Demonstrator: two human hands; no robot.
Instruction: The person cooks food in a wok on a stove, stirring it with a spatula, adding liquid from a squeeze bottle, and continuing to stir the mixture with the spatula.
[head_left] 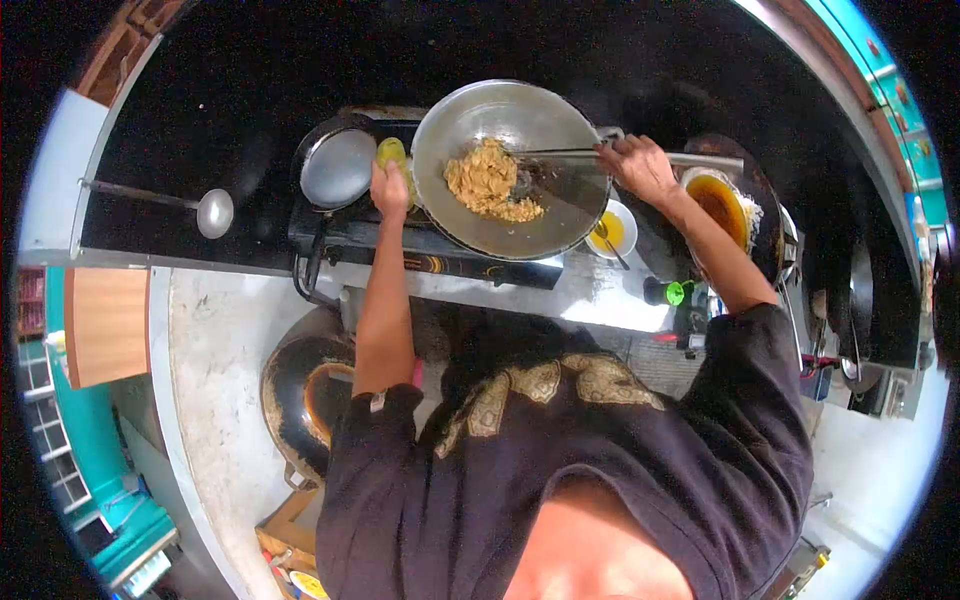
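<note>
My left hand (pixel 391 188) is closed on a yellow-green cloth (pixel 391 152), pressed against the left rim of a large metal wok (pixel 510 105). A clump of yellowish-brown food (pixel 484 180), perhaps rice or noodles, lies toward the wok's left side. My right hand (pixel 638 168) wraps around the long metal handle of a spatula (pixel 705 160). Its shaft reaches left into the wok, and its tip is at the food, partly hidden by it. The wok sits over a black gas stove (pixel 440 262).
Left of the wok is a small frying pan (pixel 338 168), and farther left a ladle (pixel 215 213). A white bowl (pixel 628 212) with yellow liquid and a spoon stands right. Beyond it is a container of brown sauce (pixel 715 205). A dark wok (pixel 285 390) stands low at left.
</note>
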